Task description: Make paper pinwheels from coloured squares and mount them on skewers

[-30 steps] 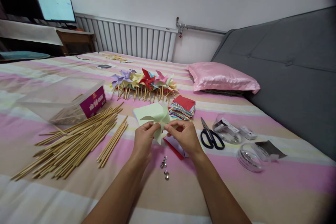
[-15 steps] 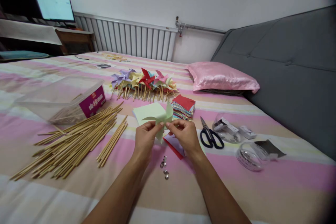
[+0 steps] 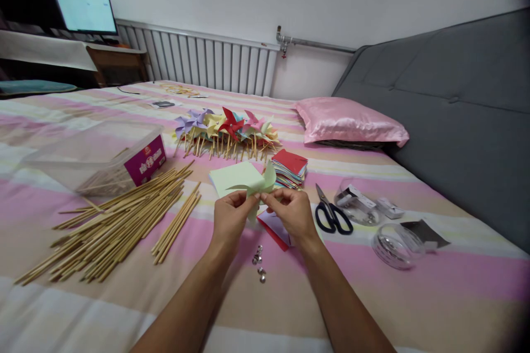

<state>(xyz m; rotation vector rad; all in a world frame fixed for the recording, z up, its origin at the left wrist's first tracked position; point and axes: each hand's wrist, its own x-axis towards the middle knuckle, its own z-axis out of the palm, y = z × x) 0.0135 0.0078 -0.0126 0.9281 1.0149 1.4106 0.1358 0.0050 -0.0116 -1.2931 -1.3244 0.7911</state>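
Note:
A pale green paper pinwheel [image 3: 268,176] is pinched at its centre by both hands. My left hand [image 3: 230,212] grips it from the left, thumb and fingers closed. From the other side, my right hand [image 3: 290,212] closes on the same middle, fingertips touching those of the left. Behind the hands lies a stack of pale green paper squares [image 3: 226,174]. Purple and red paper pieces [image 3: 275,229] rest under the right hand. Several small silver metal pins [image 3: 259,256] lie on the bedsheet below the hands. What the fingertips cover at the pinwheel's centre is hidden.
Many wooden sticks [image 3: 124,226] lie at left beside a clear plastic box [image 3: 144,162]. Finished pinwheels [image 3: 229,124] lie farther back, near a stack of coloured paper [image 3: 292,162]. At right are scissors [image 3: 331,215], round clear containers [image 3: 395,248] and a pink pillow [image 3: 351,121].
The pinwheel has tilted slightly between the fingers, its upper right blade now turned more to the right. Both hands stay in nearly the same place.

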